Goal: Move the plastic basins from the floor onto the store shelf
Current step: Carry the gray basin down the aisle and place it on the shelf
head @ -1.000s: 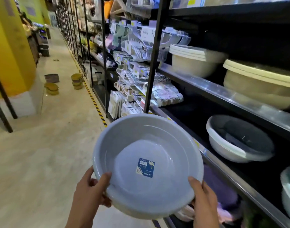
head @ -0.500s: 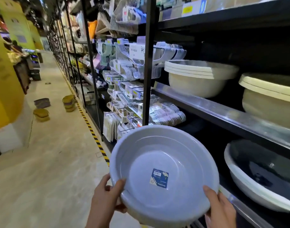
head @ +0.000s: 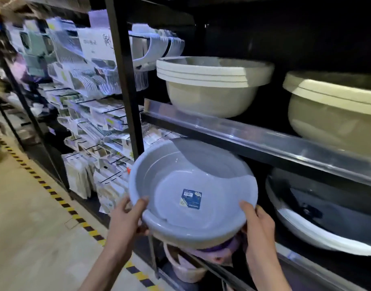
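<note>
Basin (head: 193, 192) moved under shelf edge (head: 264, 141), mouth tilted toward camera; both hands' fingers (head: 141, 203) clamp rim.

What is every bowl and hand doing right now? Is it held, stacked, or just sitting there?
Grey-blue basin: held at its rim by both hands, tilted, far edge under the upper shelf.
Left hand: grips the basin's left rim.
Right hand: grips the basin's right rim.
Beige basin stack: nested, upright on the upper shelf.
Large beige basin: upright on the upper shelf.
White-rimmed dark basin: tilted on the lower shelf.
</note>
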Demonstrator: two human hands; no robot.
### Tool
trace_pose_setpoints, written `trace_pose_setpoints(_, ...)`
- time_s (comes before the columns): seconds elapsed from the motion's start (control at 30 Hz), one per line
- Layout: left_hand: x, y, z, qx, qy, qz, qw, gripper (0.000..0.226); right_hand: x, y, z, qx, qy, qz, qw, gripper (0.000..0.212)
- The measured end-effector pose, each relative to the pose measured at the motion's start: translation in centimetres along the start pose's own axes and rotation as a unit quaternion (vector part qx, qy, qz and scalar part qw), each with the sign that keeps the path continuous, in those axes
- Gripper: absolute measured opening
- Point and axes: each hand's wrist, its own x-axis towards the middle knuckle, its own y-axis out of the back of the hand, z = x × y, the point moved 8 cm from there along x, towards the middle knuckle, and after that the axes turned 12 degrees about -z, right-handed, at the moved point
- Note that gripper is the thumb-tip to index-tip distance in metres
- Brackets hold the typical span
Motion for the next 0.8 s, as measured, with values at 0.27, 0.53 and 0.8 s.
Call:
trace_pose_setpoints(0.27,10.3,-2.5,0.0,-0.003,-0.015,-0.105,0.994,0.02,3.6,-0.6,-0.4,-0.005,0.032,0.096,0.995,0.015)
trace_pose_setpoints(0.53,16.8,-5.7,-1.6,-0.015,-0.022,-0.144,0.989,0.023,7.7,0.5,0.7,0.01,0.051,0.146,0.988,0.028)
trace_pose_setpoints(0.8,21.3,-8.6,-2.8,-0.026,-0.013,-0.157,0.987,0.039,11.5,2.5,1.7,0.04,0.007,0.207,0.977,0.07)
